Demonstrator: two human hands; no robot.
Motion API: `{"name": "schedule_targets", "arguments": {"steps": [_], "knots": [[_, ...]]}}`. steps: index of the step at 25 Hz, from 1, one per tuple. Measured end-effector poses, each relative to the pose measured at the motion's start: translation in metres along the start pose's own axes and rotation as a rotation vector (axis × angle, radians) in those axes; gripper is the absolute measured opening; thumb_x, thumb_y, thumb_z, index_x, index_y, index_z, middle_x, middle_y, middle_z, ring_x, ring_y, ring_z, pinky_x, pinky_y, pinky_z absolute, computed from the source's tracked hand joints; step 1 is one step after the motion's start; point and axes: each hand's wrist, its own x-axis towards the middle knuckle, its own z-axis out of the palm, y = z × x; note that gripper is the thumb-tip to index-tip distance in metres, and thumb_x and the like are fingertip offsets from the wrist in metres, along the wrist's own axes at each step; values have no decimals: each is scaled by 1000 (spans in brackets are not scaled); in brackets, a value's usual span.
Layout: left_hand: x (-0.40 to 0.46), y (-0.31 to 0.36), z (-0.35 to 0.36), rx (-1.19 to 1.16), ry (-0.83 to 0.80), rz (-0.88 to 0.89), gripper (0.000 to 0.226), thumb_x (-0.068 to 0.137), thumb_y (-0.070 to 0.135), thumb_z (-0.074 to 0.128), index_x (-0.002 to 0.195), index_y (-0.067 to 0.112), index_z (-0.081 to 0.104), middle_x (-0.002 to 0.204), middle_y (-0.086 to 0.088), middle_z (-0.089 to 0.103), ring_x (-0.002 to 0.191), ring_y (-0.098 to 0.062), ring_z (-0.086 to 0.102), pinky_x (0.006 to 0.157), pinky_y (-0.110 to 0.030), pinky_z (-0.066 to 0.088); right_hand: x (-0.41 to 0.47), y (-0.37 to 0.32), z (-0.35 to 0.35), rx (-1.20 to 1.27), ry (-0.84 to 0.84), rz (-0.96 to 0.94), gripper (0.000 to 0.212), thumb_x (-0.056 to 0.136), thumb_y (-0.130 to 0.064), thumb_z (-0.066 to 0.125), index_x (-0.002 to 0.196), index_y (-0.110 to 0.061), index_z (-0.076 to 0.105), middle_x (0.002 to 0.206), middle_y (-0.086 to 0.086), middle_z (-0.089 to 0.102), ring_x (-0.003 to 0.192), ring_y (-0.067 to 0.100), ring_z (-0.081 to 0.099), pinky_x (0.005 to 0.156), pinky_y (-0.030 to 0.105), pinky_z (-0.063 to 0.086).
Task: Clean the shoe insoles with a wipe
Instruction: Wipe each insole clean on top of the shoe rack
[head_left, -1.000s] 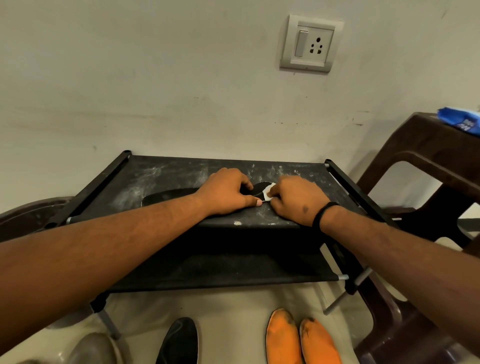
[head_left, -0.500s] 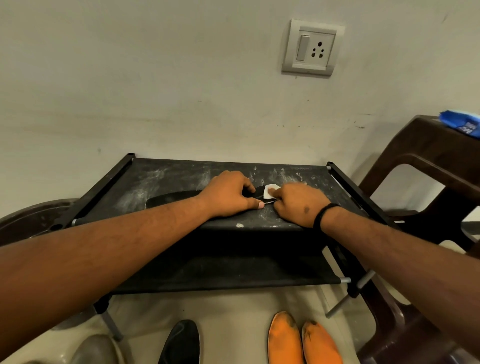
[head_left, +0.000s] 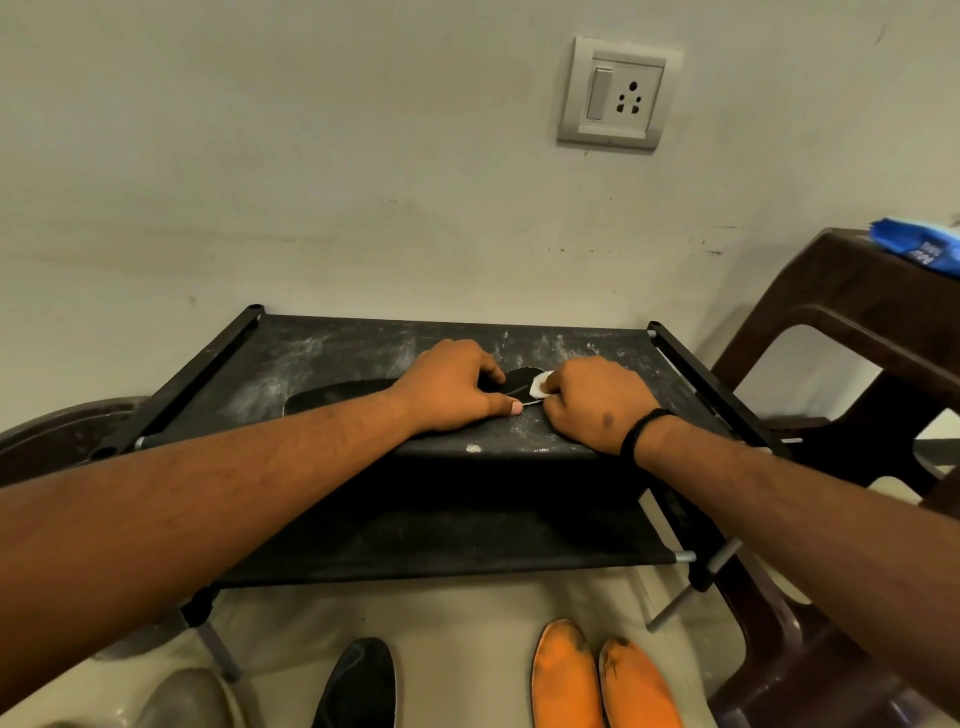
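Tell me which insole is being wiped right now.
The black insole on the rack's top shelf, under both hands; the black and orange ones lie on the floor.

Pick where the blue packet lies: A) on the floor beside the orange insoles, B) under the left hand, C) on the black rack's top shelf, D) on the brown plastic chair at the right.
D: the blue packet rests on the brown plastic chair at the right edge of the view.
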Motion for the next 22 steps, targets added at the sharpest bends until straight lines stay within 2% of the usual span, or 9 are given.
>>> {"name": "schedule_targets", "arguments": {"steps": [3,6,9,11,13,15,16,19,22], "knots": [[-1,0,0,-3,-5,-8,45,79,50,76,113,21,74,109,6,68,99,-10,61,93,-38,53,1,1,-1,12,-82,-28,33,90,-30,44,112,-21,67,81,3,60,73,23,55,67,31,48],[-2,1,0,-8,1,-3,43,79,49,76,112,21,75,110,5,70,100,-11,63,93,-37,53,0,3,0,57,-28,-96,34,86,-32,46,102,-19,72,89,6,72,73,23,62,69,36,55],[-1,-1,0,4,-3,-6,45,79,51,76,113,21,75,111,5,70,101,-11,63,93,-37,53,1,5,-2,8,-32,-13,33,88,-29,46,109,-25,69,95,5,69,78,24,61,72,34,52],[0,-2,0,6,-5,-15,47,78,52,76,113,21,75,112,5,70,102,-11,63,93,-37,53,1,1,-4,1,-79,-59,33,89,-26,46,114,-26,68,99,6,68,81,25,59,73,32,49],[0,-2,0,6,-2,-12,47,78,52,76,113,20,75,113,4,70,102,-12,64,93,-37,53,-2,0,-9,65,-132,-147,35,89,-23,49,116,-25,70,105,5,71,90,24,63,81,33,52],[0,-1,0,7,2,-4,47,78,52,76,113,20,75,112,4,70,102,-12,64,93,-36,53,-1,8,-16,91,-169,-128,36,89,-24,50,119,-25,70,116,1,70,101,22,65,91,37,53],[1,-1,0,3,3,-8,47,78,52,76,113,20,75,112,5,70,101,-11,64,93,-36,53,1,12,-18,43,-171,-95,37,89,-25,49,121,-27,68,118,2,69,102,23,64,91,38,53],[1,-1,0,-32,4,-29,44,77,51,78,109,20,76,108,6,72,98,-10,65,92,-36,55,1,14,-18,-57,-177,-68,36,90,-27,46,120,-25,67,110,7,69,96,27,63,86,37,53],[-1,-1,0,-47,17,-22,42,75,50,80,104,20,77,104,7,73,95,-8,66,89,-35,56,-7,-2,-16,17,-210,-187,36,90,-26,47,121,-28,67,106,7,69,94,26,63,87,38,53]]}}
